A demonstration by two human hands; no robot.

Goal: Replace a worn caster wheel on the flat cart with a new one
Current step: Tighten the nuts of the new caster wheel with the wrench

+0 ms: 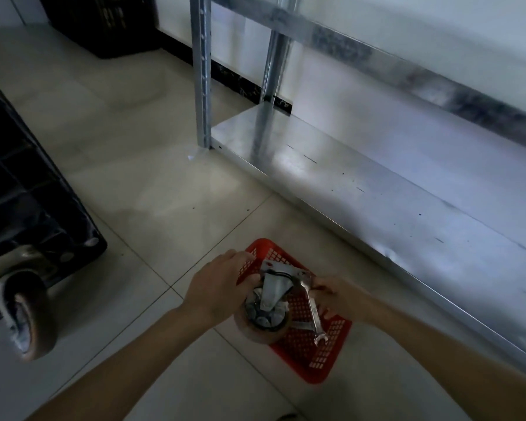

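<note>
Head view: left hand [217, 288] wrapped around a loose caster wheel [268, 311], fingers curled over its fork and tread, mounting plate [281, 267] tipped up and away. Right hand [340, 299] pinching an open-ended wrench [312, 314] near its upper jaw, the other end hanging down. Both held just above a red plastic basket [316, 360] on the tiled floor [134, 147]. At far left, the black flat cart [19, 183] tipped on edge, 1 mounted caster [28, 314] showing on its underside. Steel shelving [377, 192] to the right.

Judged as the fetching step: caster and tool picked up, no bolting begun. Whether the held caster is the new or the worn 1, impossible to tell. Next, probably, carrying both over to the cart, well apart at left, and lining the plate up with its mounting holes, which are hidden here.
</note>
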